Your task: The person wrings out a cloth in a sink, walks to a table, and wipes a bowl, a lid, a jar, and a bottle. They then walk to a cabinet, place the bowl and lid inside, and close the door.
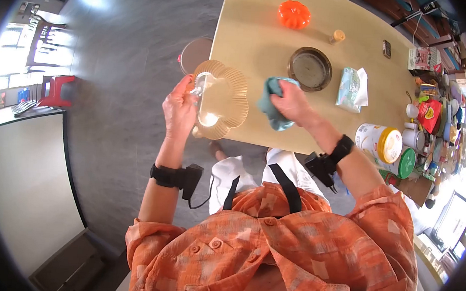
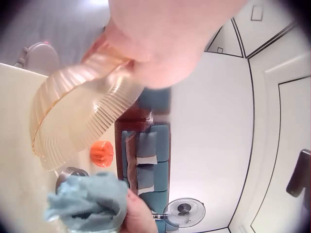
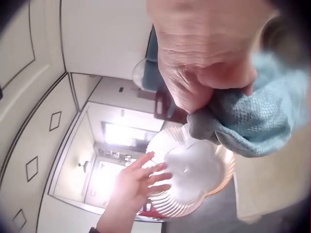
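Head view: bright daylight, windows (image 1: pixel 7 56) at left edge blown out; strong fisheye bend, dark vignette round rim. Surface (image 1: pixel 251 33) evenly lit, shadows soft. Left wrist view: left hand (image 2: pixel 165 39) close to lens, blurred, washed pale; corners dark. Right wrist view: right hand (image 3: pixel 204 53) out of focus, cloth (image 3: pixel 262 121) weave sharper; white backlight flares behind glass dish (image 3: pixel 194 174), glare on its centre.
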### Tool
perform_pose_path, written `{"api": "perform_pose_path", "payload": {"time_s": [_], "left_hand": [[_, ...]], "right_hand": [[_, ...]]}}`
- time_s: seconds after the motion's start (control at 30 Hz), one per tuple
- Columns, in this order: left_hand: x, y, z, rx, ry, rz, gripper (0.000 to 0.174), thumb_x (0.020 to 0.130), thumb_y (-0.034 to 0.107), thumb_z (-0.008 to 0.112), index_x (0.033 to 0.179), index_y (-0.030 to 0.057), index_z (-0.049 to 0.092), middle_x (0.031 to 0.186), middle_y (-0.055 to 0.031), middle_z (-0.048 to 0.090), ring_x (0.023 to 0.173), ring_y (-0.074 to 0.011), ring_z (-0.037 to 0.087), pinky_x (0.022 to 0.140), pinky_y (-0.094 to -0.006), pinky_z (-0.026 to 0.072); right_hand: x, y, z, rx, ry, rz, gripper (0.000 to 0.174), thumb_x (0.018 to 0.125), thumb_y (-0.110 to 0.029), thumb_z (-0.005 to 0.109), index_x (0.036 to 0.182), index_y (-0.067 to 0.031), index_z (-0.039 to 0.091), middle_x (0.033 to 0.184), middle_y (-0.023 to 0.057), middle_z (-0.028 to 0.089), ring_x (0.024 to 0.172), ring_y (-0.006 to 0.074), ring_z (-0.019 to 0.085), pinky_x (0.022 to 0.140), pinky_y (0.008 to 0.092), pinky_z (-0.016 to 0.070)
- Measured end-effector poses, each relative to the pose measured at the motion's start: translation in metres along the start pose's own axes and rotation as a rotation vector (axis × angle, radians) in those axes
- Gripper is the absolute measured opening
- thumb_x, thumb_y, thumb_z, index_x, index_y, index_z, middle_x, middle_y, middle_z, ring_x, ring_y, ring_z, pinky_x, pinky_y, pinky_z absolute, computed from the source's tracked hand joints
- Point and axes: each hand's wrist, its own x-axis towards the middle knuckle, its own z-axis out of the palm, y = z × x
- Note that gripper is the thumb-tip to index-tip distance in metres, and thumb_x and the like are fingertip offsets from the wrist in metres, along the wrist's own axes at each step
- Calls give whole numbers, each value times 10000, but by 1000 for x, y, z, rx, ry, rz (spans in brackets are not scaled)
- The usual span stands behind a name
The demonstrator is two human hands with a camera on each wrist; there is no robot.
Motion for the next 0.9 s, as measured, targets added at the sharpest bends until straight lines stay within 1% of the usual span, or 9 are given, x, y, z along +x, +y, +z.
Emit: {"api": "perform_pose_path", "payload": {"time_s": [0.13, 0.2, 0.27, 0.37, 0.5, 0.63, 0.77, 0.83, 0.9], "left_hand": [[-6, -13, -12, -267, -43, -12, 311, 848, 30, 452, 1141, 45, 554, 1012, -131, 624, 779, -192, 628, 686, -266, 474], [-8, -13, -36, 31, 21, 104, 286, 862, 61, 481, 1137, 39, 557, 1059, -124, 610, 827, -174, 618, 718, -265, 468], [3, -43, -71, -27, 82, 110, 274, 863, 81, 514, 1126, 20, 564, 1032, -118, 625, 887, -146, 597, 766, -266, 456], [19, -98, -137, -375, 155, 122, 280, 834, 11, 469, 1086, -14, 587, 1013, -111, 642, 878, -131, 581, 785, -237, 434], [26, -158, -233, -338, 233, 27, 284, 837, 53, 492, 1098, 4, 592, 967, -73, 641, 808, -126, 591, 730, -228, 463], [38, -182, -310, -492, 265, -277, 277, 869, 87, 503, 1130, 40, 583, 891, -52, 580, 646, -103, 584, 478, -214, 467], [59, -228, -345, -531, 380, -276, 266, 866, 83, 513, 1116, 38, 593, 869, -37, 591, 657, -84, 569, 495, -204, 469], [77, -258, -357, -429, 481, -215, 226, 857, 94, 528, 1047, 29, 633, 852, -17, 628, 748, -93, 584, 672, -214, 471], [95, -269, -370, -457, 497, -221, 219, 854, 83, 528, 1034, 21, 636, 840, -16, 629, 759, -91, 580, 705, -211, 461]], "right_hand": [[39, -41, 101, -300, 247, -423, 265, 756, -184, 550, 902, 26, 481, 849, 266, 564, 806, 426, 548, 733, 445, 450], [57, -56, 157, -269, 335, -401, 250, 765, -196, 554, 876, 15, 478, 846, 260, 560, 806, 422, 546, 718, 459, 443], [58, -90, 202, -100, 193, -371, 208, 770, -174, 554, 858, -3, 476, 829, 239, 566, 793, 417, 548, 700, 462, 446], [49, -129, 289, -47, 33, -641, 156, 765, -144, 565, 832, -33, 477, 812, 207, 574, 770, 401, 556, 659, 445, 453], [81, -174, 377, -315, -77, -795, 198, 802, -180, 555, 868, -14, 471, 810, 197, 579, 754, 365, 576, 637, 424, 470], [132, -216, 457, -414, 4, -592, 194, 862, -198, 491, 912, -12, 463, 818, 199, 581, 741, 385, 571, 632, 438, 469], [147, -225, 509, -369, -126, -600, 201, 839, -197, 518, 906, -15, 463, 813, 202, 583, 741, 397, 564, 640, 467, 452], [140, -231, 526, -244, -288, -633, 162, 802, -151, 553, 857, -19, 477, 790, 203, 577, 750, 392, 561, 633, 467, 440], [145, -243, 548, -203, -331, -708, 144, 796, -133, 555, 843, -21, 478, 785, 205, 575, 746, 390, 561, 628, 461, 440]]}}
